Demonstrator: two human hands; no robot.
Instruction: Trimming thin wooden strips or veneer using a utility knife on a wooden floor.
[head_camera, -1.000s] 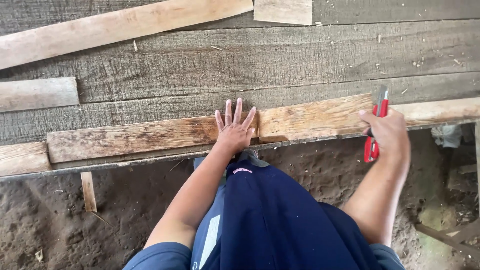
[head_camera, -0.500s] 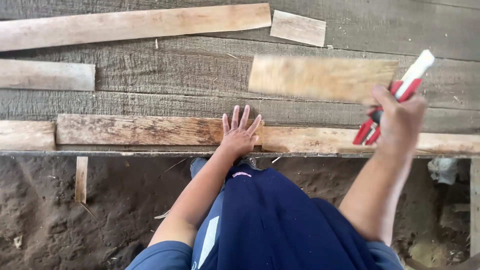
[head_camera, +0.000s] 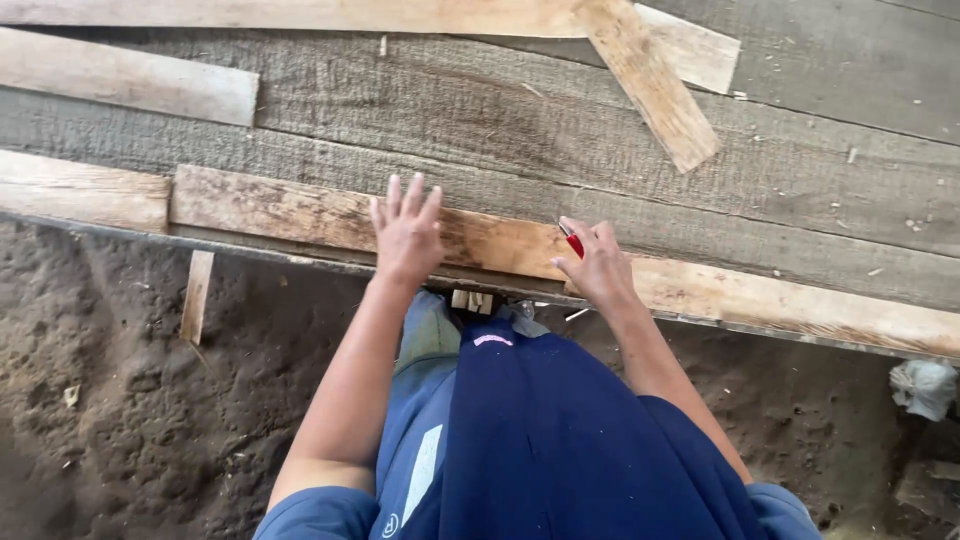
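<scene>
The left hand (head_camera: 405, 232) lies flat, fingers spread and gripping nothing, on the long stained plank (head_camera: 330, 215) that runs along the near edge of the table (head_camera: 500, 110); if that pressure eases, the plank could slide off the edge onto the dirt floor (head_camera: 120, 400). To its right, the right hand (head_camera: 598, 262) rests on the same plank with its fingers curled around a red tool (head_camera: 572, 241), mostly hidden. A slip of the tool toward the left hand could injure it.
</scene>
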